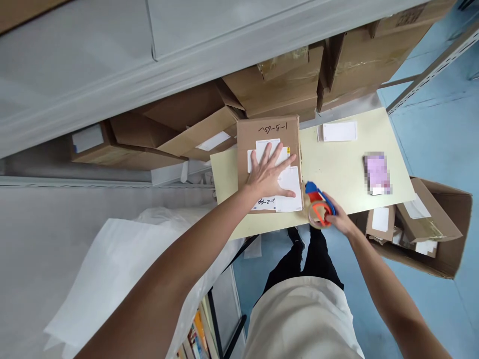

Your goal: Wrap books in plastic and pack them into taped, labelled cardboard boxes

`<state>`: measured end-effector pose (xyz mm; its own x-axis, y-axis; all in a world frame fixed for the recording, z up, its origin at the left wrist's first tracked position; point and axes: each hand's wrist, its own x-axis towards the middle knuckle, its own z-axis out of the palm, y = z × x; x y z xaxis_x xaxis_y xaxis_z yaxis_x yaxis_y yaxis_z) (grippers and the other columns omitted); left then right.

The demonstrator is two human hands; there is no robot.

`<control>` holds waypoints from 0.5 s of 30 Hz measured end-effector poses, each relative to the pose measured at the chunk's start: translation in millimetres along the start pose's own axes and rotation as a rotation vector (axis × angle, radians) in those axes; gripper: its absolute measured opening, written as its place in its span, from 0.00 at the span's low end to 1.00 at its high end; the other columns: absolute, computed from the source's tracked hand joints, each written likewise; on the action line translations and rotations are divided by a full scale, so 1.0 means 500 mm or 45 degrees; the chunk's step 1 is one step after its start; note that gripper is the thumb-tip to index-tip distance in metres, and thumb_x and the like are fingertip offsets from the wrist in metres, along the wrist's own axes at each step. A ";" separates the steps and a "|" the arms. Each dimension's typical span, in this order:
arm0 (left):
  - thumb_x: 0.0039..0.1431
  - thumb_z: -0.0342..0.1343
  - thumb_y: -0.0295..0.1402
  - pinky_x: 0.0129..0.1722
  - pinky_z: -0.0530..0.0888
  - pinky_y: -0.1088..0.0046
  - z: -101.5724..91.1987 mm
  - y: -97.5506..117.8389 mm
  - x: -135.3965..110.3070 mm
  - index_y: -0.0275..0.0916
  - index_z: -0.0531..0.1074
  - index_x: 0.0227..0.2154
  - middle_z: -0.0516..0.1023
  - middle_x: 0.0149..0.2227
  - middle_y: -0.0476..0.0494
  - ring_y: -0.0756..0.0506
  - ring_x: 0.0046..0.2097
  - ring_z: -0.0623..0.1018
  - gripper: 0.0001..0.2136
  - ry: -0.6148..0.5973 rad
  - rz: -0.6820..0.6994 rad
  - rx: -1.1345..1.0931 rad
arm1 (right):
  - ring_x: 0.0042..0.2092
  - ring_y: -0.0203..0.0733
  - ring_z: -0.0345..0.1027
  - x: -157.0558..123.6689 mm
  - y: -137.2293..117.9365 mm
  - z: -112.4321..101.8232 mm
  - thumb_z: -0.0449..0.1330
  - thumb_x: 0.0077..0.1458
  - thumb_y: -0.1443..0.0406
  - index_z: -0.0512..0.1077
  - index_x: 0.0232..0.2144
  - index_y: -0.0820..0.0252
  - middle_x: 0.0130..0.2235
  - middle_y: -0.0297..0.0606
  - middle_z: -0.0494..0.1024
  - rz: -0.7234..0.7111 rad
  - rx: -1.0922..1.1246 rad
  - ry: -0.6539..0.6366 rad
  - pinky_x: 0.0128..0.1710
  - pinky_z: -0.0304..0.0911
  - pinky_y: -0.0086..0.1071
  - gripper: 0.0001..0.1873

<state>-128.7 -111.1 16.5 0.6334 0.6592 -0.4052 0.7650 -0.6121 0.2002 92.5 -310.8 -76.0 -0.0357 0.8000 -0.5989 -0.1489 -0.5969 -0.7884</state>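
Observation:
A brown cardboard box (pixel 269 124) with white labels and handwritten marks lies on the pale yellow table (pixel 333 169). Spread flat across its labelled top, my left hand (pixel 267 174) presses on the box with fingers apart. My right hand (pixel 339 217) is wrapped round the handle of a blue and orange tape dispenser (pixel 319 203), just off the box's right side near the table's front edge. A roll of tape sits in the dispenser. Whether its tape reaches the box, I cannot tell.
A stack of white labels (pixel 340 131) and a blurred-out purple item (pixel 377 172) lie on the table's right half. Cardboard boxes (pixel 277 89) line the shelf behind. An open carton (pixel 454 234) holding smaller boxes stands at right. White wrapping sheet (pixel 108 279) hangs at left.

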 end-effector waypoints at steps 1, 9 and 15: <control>0.38 0.61 0.66 0.61 0.34 0.30 0.001 0.000 0.000 0.52 0.42 0.71 0.29 0.74 0.40 0.19 0.70 0.33 0.59 0.004 0.003 0.001 | 0.50 0.51 0.73 -0.035 0.034 0.010 0.57 0.37 0.72 0.57 0.66 0.51 0.54 0.41 0.76 0.008 0.021 0.019 0.46 0.71 0.43 0.51; 0.38 0.61 0.67 0.61 0.34 0.31 -0.003 0.007 -0.002 0.52 0.41 0.71 0.29 0.74 0.39 0.20 0.70 0.32 0.59 0.013 -0.016 0.001 | 0.57 0.49 0.68 -0.103 0.194 0.157 0.55 0.37 0.70 0.56 0.65 0.51 0.60 0.41 0.70 -0.114 0.125 0.290 0.57 0.64 0.44 0.49; 0.39 0.59 0.68 0.61 0.38 0.30 -0.006 -0.001 0.013 0.50 0.39 0.71 0.31 0.74 0.37 0.19 0.70 0.33 0.60 0.090 -0.195 -0.094 | 0.55 0.49 0.68 -0.024 0.138 0.203 0.51 0.44 0.66 0.39 0.69 0.52 0.61 0.44 0.67 -0.149 0.220 0.420 0.52 0.68 0.46 0.51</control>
<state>-124.7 -105.4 16.3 0.5132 0.7731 -0.3727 0.8581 -0.4700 0.2068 -17.6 -355.4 -109.0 0.3066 0.7829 -0.5414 -0.2980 -0.4612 -0.8357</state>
